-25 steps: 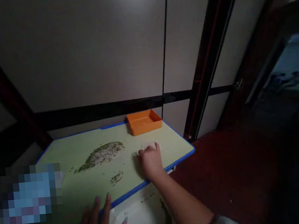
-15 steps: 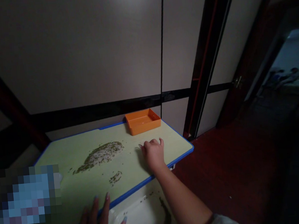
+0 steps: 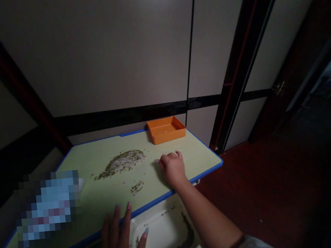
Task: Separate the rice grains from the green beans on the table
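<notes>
My right hand [image 3: 173, 169] is over the right part of the pale table [image 3: 89, 153], its fingers curled and pinched together. A small pale bit shows at its fingertips; what it is I cannot make out. Left of that hand lies a spread of mixed green and whitish grains [image 3: 125, 161], with a smaller patch of grains [image 3: 137, 187] nearer the front edge. My left hand [image 3: 117, 236], dark in shadow, has its fingers spread at the table's front edge, beside a white tub [image 3: 157, 232] below the edge. Dark grains lie along the tub's inside.
An orange open box [image 3: 168, 133] stands at the table's back edge. On the left lies a blurred-out blue item [image 3: 49, 205]. Behind the table rises a panelled cabinet [image 3: 118, 51]. A reddish floor [image 3: 218, 196] and a dark door [image 3: 283, 75] are at the right.
The view has turned slightly left, so everything sits further right in the picture. Against the table, my right hand has shifted a little toward the grains; my left hand stays spread.
</notes>
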A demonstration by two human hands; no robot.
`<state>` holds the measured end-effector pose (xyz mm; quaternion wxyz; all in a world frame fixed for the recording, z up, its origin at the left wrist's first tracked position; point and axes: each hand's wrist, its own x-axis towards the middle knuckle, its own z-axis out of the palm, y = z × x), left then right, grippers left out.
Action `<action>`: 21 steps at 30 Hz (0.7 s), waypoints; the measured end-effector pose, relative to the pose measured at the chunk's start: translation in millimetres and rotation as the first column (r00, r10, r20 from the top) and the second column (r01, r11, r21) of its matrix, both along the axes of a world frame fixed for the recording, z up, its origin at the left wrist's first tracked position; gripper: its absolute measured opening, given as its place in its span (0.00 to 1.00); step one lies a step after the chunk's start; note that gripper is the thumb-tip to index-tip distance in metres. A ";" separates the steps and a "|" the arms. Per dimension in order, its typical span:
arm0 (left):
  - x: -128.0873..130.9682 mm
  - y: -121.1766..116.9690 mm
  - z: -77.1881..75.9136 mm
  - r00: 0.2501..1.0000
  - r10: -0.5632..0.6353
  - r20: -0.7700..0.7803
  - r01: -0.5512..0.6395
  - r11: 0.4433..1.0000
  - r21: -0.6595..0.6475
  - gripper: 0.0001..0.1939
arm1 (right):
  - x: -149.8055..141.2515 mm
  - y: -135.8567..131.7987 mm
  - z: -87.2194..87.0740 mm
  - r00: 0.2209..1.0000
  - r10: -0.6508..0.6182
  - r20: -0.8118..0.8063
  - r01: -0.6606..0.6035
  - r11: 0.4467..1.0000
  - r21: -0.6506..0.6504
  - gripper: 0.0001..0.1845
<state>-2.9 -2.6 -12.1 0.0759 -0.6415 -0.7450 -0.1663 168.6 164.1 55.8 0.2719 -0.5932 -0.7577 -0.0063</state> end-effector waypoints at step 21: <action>7.1 -2.0 9.3 1.000 0.007 0.008 -0.007 1.000 -0.004 0.29 | -13.5 -2.2 1.8 0.939 0.340 0.046 -0.335 0.938 -0.090 0.14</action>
